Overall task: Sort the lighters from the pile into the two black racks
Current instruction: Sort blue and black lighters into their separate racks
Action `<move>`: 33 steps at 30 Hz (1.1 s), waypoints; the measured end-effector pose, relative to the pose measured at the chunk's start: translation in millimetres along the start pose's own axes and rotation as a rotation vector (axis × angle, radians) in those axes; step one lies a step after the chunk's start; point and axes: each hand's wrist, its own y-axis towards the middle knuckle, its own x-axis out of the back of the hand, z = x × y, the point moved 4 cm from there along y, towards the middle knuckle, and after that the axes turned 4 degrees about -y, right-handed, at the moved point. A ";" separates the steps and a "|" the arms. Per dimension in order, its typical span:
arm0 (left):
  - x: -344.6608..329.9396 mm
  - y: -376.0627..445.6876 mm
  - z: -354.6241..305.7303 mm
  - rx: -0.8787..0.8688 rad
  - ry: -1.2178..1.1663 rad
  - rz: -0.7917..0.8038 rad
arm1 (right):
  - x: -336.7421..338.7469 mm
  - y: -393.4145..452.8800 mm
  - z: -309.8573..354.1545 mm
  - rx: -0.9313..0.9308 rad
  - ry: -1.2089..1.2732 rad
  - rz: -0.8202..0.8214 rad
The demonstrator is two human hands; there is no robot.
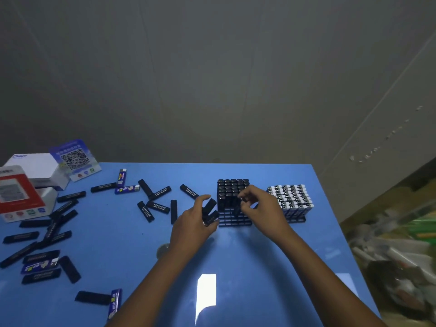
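Over the near rack [233,219], the right hand [259,208] is pinching a black lighter [236,210] between thumb and fingertips, its lower end down at the open slots in the front rows. That rack's back rows are already packed with black lighters standing upright. Just left of it, the left hand [192,226] has its fingers curled around a few more black lighters [210,212] (looks like two or three, hard to count in this dim light), sticking out toward the rack.

Second rack [293,217] sits just to the right, well filled with blue lighters [291,197] with their white-and-silver tops up.

Rest of the pile [47,232] is scattered flat across the left half of the blue table [236,267], mostly black ones with a few blue ones mixed in, some overlapping each other near the left edge.

Back left corner has a white box [35,168], a red-and-white box [18,194] in front of it, and a QR code card [75,159] leaning there. Clutter on the floor off the table's right side is too blurry to make out.
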 end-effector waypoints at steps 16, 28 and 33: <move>-57.9 28.4 22.4 0.014 -0.228 -0.295 | -30.0 32.1 -38.1 0.267 -0.004 -0.130; -77.8 21.3 41.6 -0.027 -0.398 -0.515 | -51.3 36.0 -60.9 0.418 0.009 -0.222; -73.4 19.2 43.5 -0.042 -0.420 -0.531 | -51.3 41.3 -61.8 0.430 0.001 -0.257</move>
